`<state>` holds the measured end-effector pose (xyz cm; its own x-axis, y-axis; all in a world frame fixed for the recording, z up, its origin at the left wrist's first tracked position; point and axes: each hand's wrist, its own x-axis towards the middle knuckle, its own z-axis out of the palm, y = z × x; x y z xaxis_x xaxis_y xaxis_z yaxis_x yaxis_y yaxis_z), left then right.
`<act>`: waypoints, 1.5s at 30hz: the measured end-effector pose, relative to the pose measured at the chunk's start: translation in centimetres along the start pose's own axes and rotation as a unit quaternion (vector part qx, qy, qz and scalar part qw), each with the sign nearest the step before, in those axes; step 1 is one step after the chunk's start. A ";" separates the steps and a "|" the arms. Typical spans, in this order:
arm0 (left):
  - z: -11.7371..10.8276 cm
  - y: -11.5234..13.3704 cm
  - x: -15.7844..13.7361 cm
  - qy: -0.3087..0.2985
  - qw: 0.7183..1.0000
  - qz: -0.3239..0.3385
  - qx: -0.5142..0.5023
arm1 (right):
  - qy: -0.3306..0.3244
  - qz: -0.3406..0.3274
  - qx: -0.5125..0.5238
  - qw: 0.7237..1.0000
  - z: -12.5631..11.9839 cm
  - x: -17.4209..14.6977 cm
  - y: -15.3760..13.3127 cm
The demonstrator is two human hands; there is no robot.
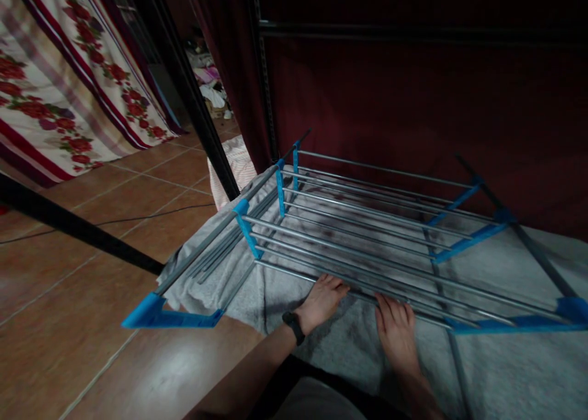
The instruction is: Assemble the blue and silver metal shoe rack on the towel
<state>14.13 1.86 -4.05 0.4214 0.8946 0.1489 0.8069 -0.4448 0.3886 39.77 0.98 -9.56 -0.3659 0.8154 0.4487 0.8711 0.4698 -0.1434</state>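
Note:
A clothes drying rack of grey metal rods with blue plastic brackets (248, 231) stands on a grey blanket (340, 359) in front of me. My left hand (323, 299), with a dark watch (294, 327) at the wrist, has its fingers curled over the nearest lower rod (287, 270). A short way to the right, my right hand (395, 323) grips the same rod, knuckles up. The undersides of both hands are hidden. Several loose grey tubes (239, 239) lie on the blanket inside the rack's left end.
Dark metal posts (188, 89) rise at the left, with another dark bar (82, 227) crossing low. Behind the rack hangs a maroon curtain (390, 101). A floral curtain (78, 83) hangs farther left. A thin cable (138, 218) crosses the tiled floor (59, 297).

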 end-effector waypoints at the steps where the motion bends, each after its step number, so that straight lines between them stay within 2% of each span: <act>1: -0.1 0.1 0.0 0.000 1.000 0.000 -0.001 | -0.010 -0.003 0.000 1.000 0.1 0.4 -0.1; 4: -0.6 -0.1 -0.5 0.019 1.000 0.003 -0.009 | -0.029 -0.006 0.005 1.000 0.2 0.9 0.2; 6: -1.3 -0.9 -1.6 0.057 0.998 -0.016 -0.016 | -0.036 -0.003 0.011 0.999 0.3 0.8 0.5; 10: -3.3 -5.0 -5.3 0.157 0.978 -0.138 -0.014 | -0.034 0.014 0.024 0.999 0.6 0.7 0.5; 12: -4.3 -7.9 -7.4 0.219 0.951 -0.216 -0.013 | -0.036 0.026 0.029 0.999 0.5 0.7 0.3; 14: -5.1 -10.6 -9.2 0.304 0.907 -0.292 -0.010 | -0.044 0.033 0.034 0.998 0.3 0.8 0.1; 16: -5.4 -12.6 -10.2 0.372 0.861 -0.346 -0.016 | -0.049 0.034 0.034 0.998 0.1 1.0 -0.1; 18: -5.3 -13.8 -10.6 0.408 0.829 -0.380 -0.044 | -0.048 0.031 0.029 0.998 0.0 1.0 -0.2; 20: -5.0 -14.5 -10.3 0.416 0.817 -0.392 -0.077 | -0.040 0.025 0.023 0.999 0.0 1.0 -0.2; 25: -4.7 -15.5 -9.6 0.379 0.848 -0.365 -0.072 | -0.028 0.012 0.015 0.999 0.3 0.9 0.1; 30: -4.7 -16.1 -9.8 0.370 0.845 -0.385 -0.044 | -0.029 0.015 0.008 0.999 0.4 1.2 -1.1; 33: -4.5 -16.0 -9.7 0.367 0.839 -0.401 -0.029 | -0.047 -0.009 0.026 0.999 0.7 2.3 -4.0; 36: -4.4 -15.7 -9.5 0.362 0.838 -0.408 -0.019 | -0.076 -0.039 0.052 0.995 1.4 4.1 -8.3; 40: -4.7 -15.4 -9.6 0.366 0.847 -0.385 -0.032 | -0.116 -0.077 0.080 0.987 2.7 7.4 -13.8; 45: -5.2 -15.3 -9.6 0.372 0.846 -0.375 -0.065 | -0.171 -0.110 0.093 0.975 4.0 11.1 -19.0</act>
<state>-4.42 0.30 -6.72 -0.6067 0.7241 0.3281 0.6585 0.2265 0.7177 17.83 2.44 -5.40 -0.6534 0.7375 0.1705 0.6957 0.6739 -0.2487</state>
